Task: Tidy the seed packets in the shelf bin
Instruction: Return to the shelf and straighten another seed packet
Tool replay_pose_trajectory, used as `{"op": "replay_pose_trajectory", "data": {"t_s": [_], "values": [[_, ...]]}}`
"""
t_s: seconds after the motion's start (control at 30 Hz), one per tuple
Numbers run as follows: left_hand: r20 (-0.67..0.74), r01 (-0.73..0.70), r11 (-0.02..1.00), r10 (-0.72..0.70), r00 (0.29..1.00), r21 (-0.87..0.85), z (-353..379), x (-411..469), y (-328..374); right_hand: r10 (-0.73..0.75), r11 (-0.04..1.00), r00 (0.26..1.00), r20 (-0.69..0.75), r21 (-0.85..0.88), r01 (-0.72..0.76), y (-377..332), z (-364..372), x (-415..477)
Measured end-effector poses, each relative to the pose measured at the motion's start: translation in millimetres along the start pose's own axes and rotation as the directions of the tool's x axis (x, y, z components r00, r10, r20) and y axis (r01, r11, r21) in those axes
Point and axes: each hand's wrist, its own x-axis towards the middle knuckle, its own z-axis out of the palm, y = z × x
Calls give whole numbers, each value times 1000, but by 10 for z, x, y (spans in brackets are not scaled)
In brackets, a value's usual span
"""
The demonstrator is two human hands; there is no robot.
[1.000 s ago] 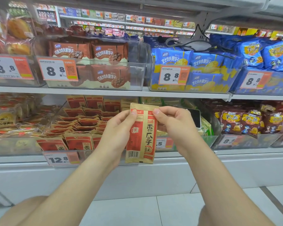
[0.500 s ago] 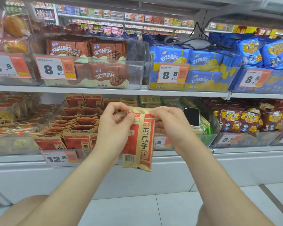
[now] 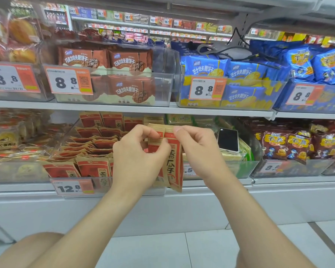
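Seed packet (image 3: 174,163) hangs upright mid-frame, its top pinched by fingers of the left hand (image 3: 135,157) and the right hand (image 3: 199,149), likely to square it for the shelf bin (image 3: 103,191).

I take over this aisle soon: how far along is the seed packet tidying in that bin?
Done: a front row of packets stands upright in the bin. In hand: the left hand and right hand pinch the tops of held packets in front of it. Left: the middle pile lies flat and jumbled.

Upright red-and-tan seed packets (image 3: 173,161) before bin (image 3: 103,192)
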Motion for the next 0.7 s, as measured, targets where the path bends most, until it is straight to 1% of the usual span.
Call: {"op": "replay_pose_trajectory", "data": {"t_s": [0.07,0.1,0.17,0.23,0.3,0.43,0.5,0.57,0.6,0.67,0.7], "values": [[23,35,999,-34,999,-36,0,18,15,-103,992,994,-34,-75,101,7,36,-9],[54,72,994,-68,996,-82,-1,30,19,-162,982,984,-68,-108,154,19,52,-15],[147,152,969,-124,981,-193,-8,58,27,-295,946,944,-145,-185,267,50,69,-27],[212,187,946,-132,968,-265,-23,79,26,-413,894,892,-184,-268,359,55,53,-49],[230,198,937,-133,964,-288,-38,85,33,-457,874,867,-201,-284,394,45,42,-64],[231,186,943,-123,965,-276,-43,88,52,-422,893,882,-211,-263,365,68,29,-29],[190,190,942,-141,972,-278,-43,94,49,-378,908,913,-153,-254,333,75,16,-20],[106,204,934,-180,978,-293,-56,113,24,-309,920,951,-21,-260,293,85,-16,-18],[50,210,931,-205,978,-298,-63,133,0,-267,914,961,66,-300,275,94,-33,-21],[-50,222,922,-250,967,-316,-97,180,-52,-180,884,957,227,-390,259,127,-53,-30],[-78,227,915,-267,961,-334,-119,203,-73,-145,879,951,274,-405,251,131,-51,-39]]}}
